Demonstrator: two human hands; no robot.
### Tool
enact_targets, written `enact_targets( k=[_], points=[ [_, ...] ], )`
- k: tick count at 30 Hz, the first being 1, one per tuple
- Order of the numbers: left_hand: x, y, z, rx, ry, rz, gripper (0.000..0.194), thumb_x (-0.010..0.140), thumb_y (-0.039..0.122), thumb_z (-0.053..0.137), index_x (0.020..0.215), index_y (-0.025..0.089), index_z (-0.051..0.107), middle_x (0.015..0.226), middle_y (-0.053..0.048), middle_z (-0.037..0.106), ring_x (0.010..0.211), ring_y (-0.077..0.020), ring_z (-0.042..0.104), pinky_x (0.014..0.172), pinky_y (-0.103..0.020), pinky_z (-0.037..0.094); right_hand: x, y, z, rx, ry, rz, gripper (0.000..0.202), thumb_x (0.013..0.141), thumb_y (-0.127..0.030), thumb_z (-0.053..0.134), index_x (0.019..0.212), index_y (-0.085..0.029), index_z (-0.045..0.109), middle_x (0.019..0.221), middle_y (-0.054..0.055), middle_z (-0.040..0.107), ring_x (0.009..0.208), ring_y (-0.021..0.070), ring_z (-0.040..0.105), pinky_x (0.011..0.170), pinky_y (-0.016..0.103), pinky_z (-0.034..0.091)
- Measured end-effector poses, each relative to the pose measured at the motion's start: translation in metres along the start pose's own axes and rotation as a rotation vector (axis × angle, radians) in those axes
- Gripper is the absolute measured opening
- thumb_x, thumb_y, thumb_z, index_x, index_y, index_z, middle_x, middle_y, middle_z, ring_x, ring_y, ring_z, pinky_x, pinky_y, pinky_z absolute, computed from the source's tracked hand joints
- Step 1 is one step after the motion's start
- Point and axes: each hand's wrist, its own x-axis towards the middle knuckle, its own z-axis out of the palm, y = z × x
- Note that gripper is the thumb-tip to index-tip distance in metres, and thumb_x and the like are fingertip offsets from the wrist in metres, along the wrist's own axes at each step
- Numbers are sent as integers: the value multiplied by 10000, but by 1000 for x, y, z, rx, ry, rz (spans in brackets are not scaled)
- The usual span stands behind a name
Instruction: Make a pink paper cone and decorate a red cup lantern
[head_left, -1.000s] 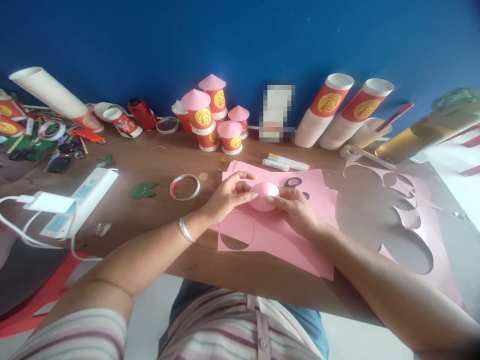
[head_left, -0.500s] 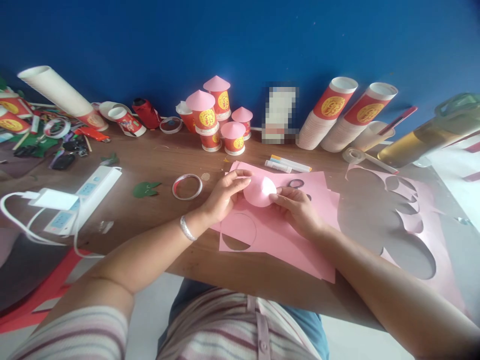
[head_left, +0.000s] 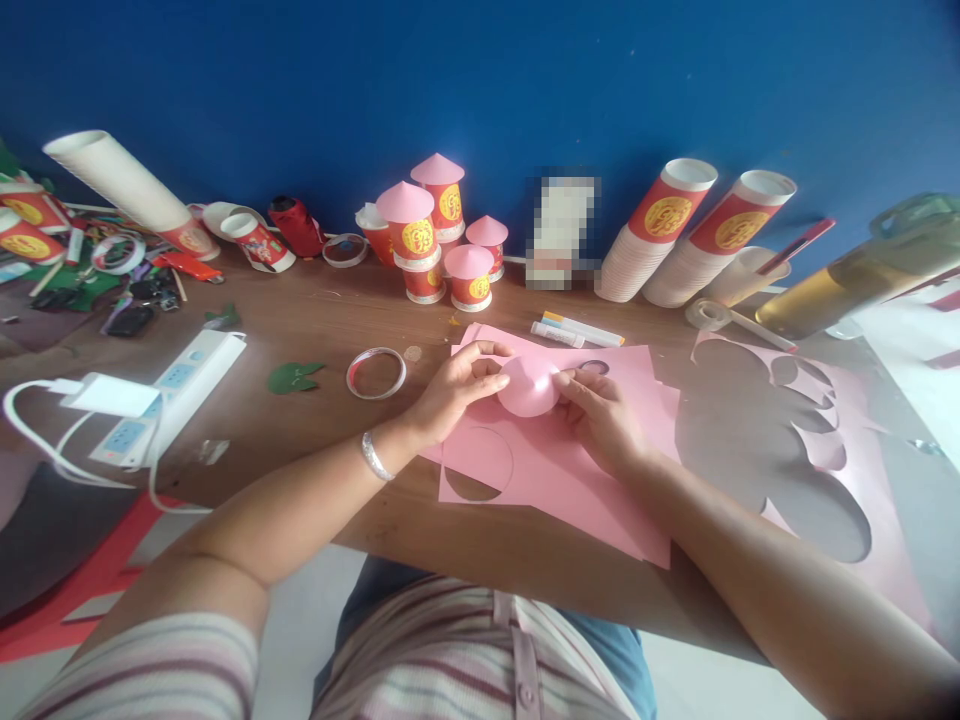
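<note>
A shallow pink paper cone (head_left: 528, 388) is held above the pink sheets (head_left: 630, 480) on the wooden table. My left hand (head_left: 461, 390) pinches the cone's left edge between thumb and fingers. On the opposite edge, my right hand (head_left: 600, 410) grips the paper with its thumb and fingertips. The sheet below has a round hole at its lower left. Dark scissor handles (head_left: 594, 367) show in part beside my right hand. Two markers (head_left: 581, 328) lie at the sheets' back edge.
Red cups with pink cone tops (head_left: 415, 238) stand at the back. Cup stacks (head_left: 670, 225) and a bottle (head_left: 817, 290) are on the right, near cut pink scraps (head_left: 885, 490). A tape roll (head_left: 376, 374) and a power strip (head_left: 172, 395) lie left.
The cone has moved slightly right and turned in my fingers. My right hand's grip has shifted a little higher on its edge, and the left thumb now lies on the paper's left side.
</note>
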Motion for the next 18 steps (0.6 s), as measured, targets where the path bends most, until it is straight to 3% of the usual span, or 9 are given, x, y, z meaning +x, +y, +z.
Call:
enact_targets(
  k=[10, 15, 18],
  points=[
    [3, 4, -1, 34, 98, 44, 425, 768, 345, 828, 1115, 208, 624, 862, 0, 650, 808, -145, 592, 781, -286, 439, 5, 7, -6, -159, 59, -92, 442, 835, -641, 699, 711, -223, 626, 691, 20, 616, 671, 166, 543, 668, 323, 424],
    [10, 5, -11, 100, 141, 75, 439, 796, 373, 800, 1164, 199, 637, 1041, -49, 686, 942, -173, 630, 815, -284, 482, 4, 9, -4, -187, 110, -117, 442, 810, -598, 693, 1030, -216, 661, 735, 3, 647, 624, 156, 562, 612, 321, 426],
    [14, 9, -20, 117, 185, 55, 442, 794, 383, 790, 1154, 184, 630, 1034, -51, 679, 907, -161, 632, 781, -282, 510, 3, 11, -3, -263, 80, -105, 449, 843, -563, 653, 1107, -200, 647, 729, 3, 646, 633, 158, 578, 588, 310, 419]
  ],
)
